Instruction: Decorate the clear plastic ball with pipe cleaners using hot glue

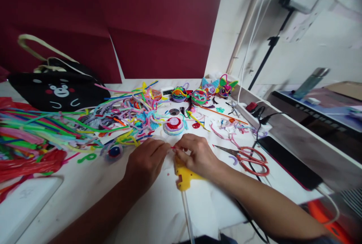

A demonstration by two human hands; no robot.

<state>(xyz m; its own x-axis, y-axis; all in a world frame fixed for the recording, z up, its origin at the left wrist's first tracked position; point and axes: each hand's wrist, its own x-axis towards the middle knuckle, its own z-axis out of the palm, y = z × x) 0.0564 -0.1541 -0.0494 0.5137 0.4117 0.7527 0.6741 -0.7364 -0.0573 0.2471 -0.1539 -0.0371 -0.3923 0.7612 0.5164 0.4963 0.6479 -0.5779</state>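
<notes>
My left hand (145, 163) and my right hand (196, 153) meet at the middle of the white table, both with fingers pinched. Between their fingertips shows a short bit of red pipe cleaner (173, 147), mostly hidden by the fingers. Under my right hand lies a yellow hot glue gun (185, 178), a clear glue stick (187, 214) jutting from its back end. Just beyond the hands sits a round coiled pipe-cleaner piece (173, 126) in pale colours with a red ring. Scissors with orange handles (251, 159) rest to the right of my right hand.
Loose pipe cleaners (132, 114) cover the left side, beside a black bag (62, 91). Finished pipe-cleaner balls (199, 97) stand at the back. On the right lie a phone (288, 161), a power strip (254, 115) and cables. A white box (31, 206) occupies the near left.
</notes>
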